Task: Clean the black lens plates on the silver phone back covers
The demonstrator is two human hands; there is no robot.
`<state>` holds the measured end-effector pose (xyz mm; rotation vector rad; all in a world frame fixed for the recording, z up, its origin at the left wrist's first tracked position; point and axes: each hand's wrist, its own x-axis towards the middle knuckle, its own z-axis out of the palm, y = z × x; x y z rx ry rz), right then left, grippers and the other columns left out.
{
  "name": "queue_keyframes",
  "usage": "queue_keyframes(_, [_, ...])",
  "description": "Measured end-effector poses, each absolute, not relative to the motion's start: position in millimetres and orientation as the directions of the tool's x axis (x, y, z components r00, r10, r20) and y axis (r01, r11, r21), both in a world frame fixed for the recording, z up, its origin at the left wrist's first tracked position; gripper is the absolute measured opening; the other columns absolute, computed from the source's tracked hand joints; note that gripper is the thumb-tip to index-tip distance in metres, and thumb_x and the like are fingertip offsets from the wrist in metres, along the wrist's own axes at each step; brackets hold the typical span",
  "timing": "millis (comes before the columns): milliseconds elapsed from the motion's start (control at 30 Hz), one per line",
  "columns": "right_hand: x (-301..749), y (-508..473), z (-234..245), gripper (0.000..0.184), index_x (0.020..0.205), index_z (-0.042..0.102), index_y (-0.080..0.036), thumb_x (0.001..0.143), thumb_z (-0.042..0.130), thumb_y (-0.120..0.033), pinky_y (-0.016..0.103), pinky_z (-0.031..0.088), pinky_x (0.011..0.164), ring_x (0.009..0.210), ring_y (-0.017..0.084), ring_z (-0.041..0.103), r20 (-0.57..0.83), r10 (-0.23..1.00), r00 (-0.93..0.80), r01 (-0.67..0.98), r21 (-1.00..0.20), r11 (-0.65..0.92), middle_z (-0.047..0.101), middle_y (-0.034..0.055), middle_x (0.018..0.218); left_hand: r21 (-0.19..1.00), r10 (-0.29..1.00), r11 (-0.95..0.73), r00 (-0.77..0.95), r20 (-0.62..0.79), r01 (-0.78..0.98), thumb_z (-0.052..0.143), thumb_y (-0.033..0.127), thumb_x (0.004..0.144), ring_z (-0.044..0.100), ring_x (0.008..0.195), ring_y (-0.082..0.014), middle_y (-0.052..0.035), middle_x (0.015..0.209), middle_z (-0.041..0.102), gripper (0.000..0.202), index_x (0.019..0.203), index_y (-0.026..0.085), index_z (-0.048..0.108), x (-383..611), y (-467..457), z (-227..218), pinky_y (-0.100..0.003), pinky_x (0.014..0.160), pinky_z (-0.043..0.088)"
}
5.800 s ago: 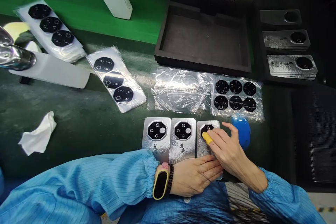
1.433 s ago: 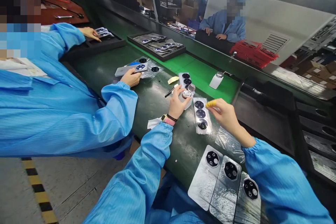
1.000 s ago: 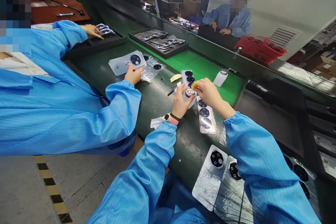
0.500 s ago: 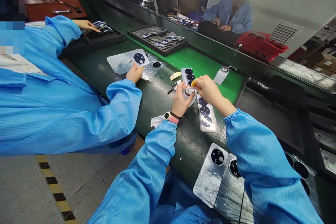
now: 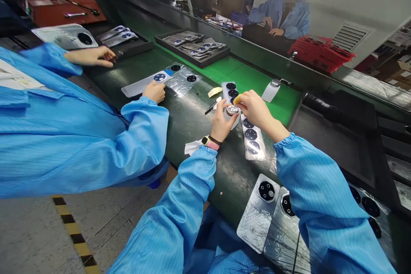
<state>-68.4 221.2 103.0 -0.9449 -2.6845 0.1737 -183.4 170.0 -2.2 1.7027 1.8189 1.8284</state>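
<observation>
My left hand (image 5: 222,122) is closed around a white dispenser bottle (image 5: 236,123) with a round silver top, held upright over the bench. Just to its right, my right hand (image 5: 253,107) is pinched, with something yellow at its fingertips beside the bottle top; I cannot tell whether that is a finger cot or a small piece. Behind the hands lies a clear strip of round black camera lens covers (image 5: 230,87). A second strip (image 5: 251,135) lies below my right hand. Left of the bottle are a black pen-like tool (image 5: 211,107) and a yellow label (image 5: 215,92).
Silvery phone back covers (image 5: 257,218) lie near my right forearm. Another white bottle (image 5: 271,90) stands on the green mat (image 5: 250,83). A black tray (image 5: 205,62) holds more covers. At left, a co-worker's hand (image 5: 154,91) touches a pale back cover (image 5: 138,87).
My hands and the bottle hold almost the same place. The co-worker's cover has tilted down and left, exposing another black lens cover; their other arm has drawn back, near a silvery cover now seen.
</observation>
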Motion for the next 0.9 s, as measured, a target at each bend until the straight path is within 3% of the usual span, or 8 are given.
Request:
queue_keyframes(600, [-73.7, 216.7, 101.9, 0.018, 0.076, 0.064, -0.017, 0.085, 0.051, -0.007, 0.035, 0.036, 0.068, 0.094, 0.026, 0.048, 0.176, 0.597, -0.783, 0.588, -0.106, 0.802, 0.064, 0.0112, 0.086, 0.74, 0.706, -0.326, -0.369, 0.605, 0.589, 0.063, 0.039, 0.084, 0.064, 0.107, -0.0232, -0.0105, 0.111, 0.066, 0.055, 0.128, 0.019, 0.037, -184.1, 170.6, -3.8, -0.035, 0.093, 0.05])
queue_keyframes(800, [-73.2, 219.1, 100.1, 0.019, 0.078, 0.064, -0.017, 0.086, 0.05, -0.009, 0.036, 0.038, 0.07, 0.093, 0.026, 0.049, 0.204, 0.588, -0.783, 0.573, -0.133, 0.809, 0.064, 0.0113, 0.086, 0.742, 0.71, -0.315, -0.371, 0.598, 0.592, 0.062, 0.042, 0.084, 0.063, 0.108, -0.0241, -0.0121, 0.112, 0.066, 0.057, 0.128, 0.018, 0.036, -184.7, 170.2, -2.6, -0.036, 0.095, 0.049])
queue_keyframes(900, [-69.8, 218.1, 105.0, 0.018, 0.085, 0.065, -0.017, 0.088, 0.049, -0.012, 0.036, 0.04, 0.073, 0.091, 0.025, 0.051, 0.241, 0.615, -0.751, 0.577, -0.214, 0.788, 0.066, 0.0098, 0.088, 0.725, 0.697, -0.329, -0.363, 0.619, 0.606, 0.059, 0.051, 0.085, 0.062, 0.112, -0.0257, -0.014, 0.113, 0.066, 0.061, 0.129, 0.017, 0.035, -185.0, 169.3, -1.4, -0.038, 0.098, 0.049])
